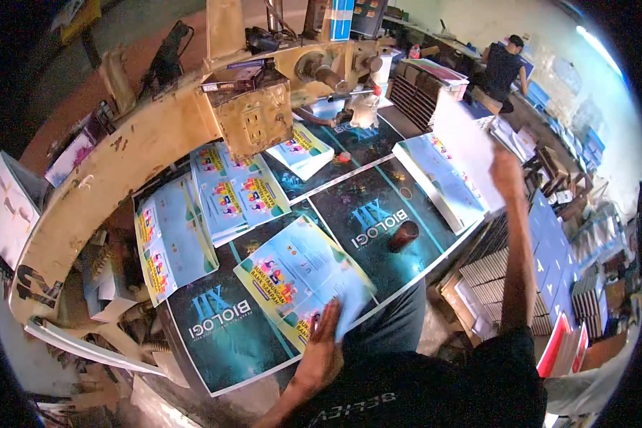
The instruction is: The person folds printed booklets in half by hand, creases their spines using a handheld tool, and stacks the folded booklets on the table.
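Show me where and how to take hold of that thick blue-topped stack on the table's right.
Probably take the stack at its near left corner, from the left: its thick pale side stands exposed above the flat dark poster, while the right hand and raised white sheet crowd its other side.

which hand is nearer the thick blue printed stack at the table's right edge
Right. The right hand is right of the printed stack; the left hand is farther, at lower left, by a printed sheet.
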Available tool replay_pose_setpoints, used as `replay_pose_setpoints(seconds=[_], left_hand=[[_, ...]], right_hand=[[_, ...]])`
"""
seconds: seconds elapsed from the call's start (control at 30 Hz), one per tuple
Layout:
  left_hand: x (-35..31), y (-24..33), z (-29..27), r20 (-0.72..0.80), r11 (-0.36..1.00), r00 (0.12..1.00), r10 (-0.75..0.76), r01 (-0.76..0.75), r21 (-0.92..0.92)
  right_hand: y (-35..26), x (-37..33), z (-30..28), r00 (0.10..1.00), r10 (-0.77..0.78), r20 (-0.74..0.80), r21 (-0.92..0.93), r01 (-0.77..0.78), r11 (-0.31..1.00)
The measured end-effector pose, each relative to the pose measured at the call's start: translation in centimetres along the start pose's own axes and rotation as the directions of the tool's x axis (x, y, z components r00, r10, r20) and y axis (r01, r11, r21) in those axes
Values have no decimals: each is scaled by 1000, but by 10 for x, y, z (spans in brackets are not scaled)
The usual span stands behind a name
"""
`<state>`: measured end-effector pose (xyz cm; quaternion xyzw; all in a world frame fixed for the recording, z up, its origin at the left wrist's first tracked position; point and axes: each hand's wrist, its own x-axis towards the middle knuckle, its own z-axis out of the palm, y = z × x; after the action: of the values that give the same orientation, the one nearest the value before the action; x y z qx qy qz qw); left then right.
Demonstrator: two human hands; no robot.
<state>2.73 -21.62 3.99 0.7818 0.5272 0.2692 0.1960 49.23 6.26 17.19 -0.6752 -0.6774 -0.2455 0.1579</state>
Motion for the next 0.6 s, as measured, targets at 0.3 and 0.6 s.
replay_pose_setpoints(seconds=[0.3,0.6], left_hand=[[-77,-16,-21,-694,888,715,-79,366,277],[-77,-9,-46,-847,933,519,-116,348,86]], right_hand=[[29,-22,-171,979,114,-166,493,-18,870],[-46,-49,-196,976,-108,-188,233,151,961]])
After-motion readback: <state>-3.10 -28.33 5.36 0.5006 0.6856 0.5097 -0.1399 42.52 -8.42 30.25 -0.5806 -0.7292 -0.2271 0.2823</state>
